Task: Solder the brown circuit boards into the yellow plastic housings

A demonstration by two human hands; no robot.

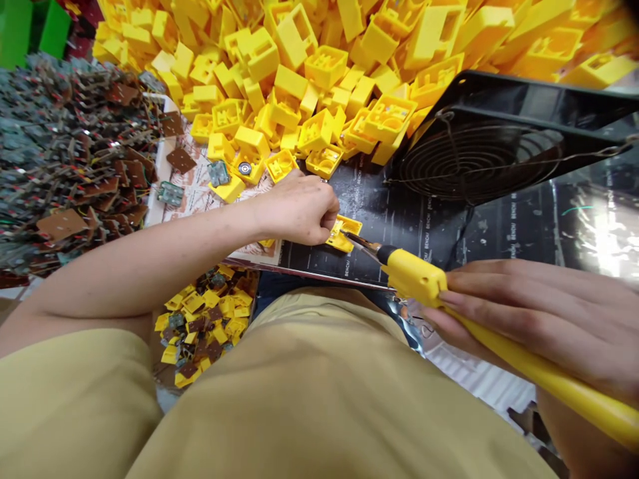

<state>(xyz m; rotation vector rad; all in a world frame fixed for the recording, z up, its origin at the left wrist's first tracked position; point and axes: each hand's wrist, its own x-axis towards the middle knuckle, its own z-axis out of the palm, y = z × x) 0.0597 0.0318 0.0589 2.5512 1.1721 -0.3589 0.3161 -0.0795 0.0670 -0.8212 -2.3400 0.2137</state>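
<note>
My left hand [305,207] is closed at the left end of a small open yellow plastic case [348,234], which rests on the black bench surface near its front edge. Its fingertips are mostly hidden behind the hand. With my right hand [529,313] I grip a yellow-handled soldering iron [417,276] from the right. The iron's dark metal tip points left and reaches the inside of the case; whether it touches anything there I cannot tell. Just beyond my left hand lie more open yellow cases [324,158] with small metal parts inside.
A big heap of yellow cases [299,73] covers the back. Circuit boards [84,153] are piled at the left. A black fan [479,159] with a wire guard stands at the back right. Below the bench edge sits a mix of yellow cases and boards [210,319].
</note>
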